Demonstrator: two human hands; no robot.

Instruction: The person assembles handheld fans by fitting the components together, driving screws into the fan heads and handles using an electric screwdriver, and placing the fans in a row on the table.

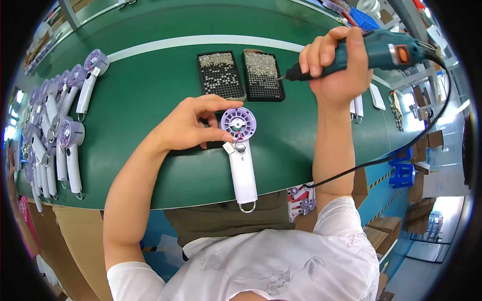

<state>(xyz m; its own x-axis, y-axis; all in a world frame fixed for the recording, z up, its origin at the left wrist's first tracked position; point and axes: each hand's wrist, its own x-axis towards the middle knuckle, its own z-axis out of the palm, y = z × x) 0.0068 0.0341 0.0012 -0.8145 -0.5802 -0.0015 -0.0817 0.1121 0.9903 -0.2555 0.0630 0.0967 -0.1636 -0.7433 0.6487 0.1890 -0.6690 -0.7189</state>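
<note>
A small handheld fan (243,173) lies on the green table with its white handle toward me and its round purple head (239,124) away from me. My left hand (196,125) grips the head from the left, thumb at its lower edge and index finger along its top. A small white tag-like piece (229,147) sits at the neck by red wiring. Raised at the right, my right hand (341,65) is wrapped round a dark green electric screwdriver (384,50). Its bit points left, at the right-hand black screw tray (266,93); whether it touches a screw I cannot tell.
Another black screw tray (221,80) stands beside the first. Many purple-and-white fans (70,133) are heaped along the table's left side. The screwdriver's black cord (401,150) loops down past my right arm. White handle parts (357,108) lie beyond my right wrist.
</note>
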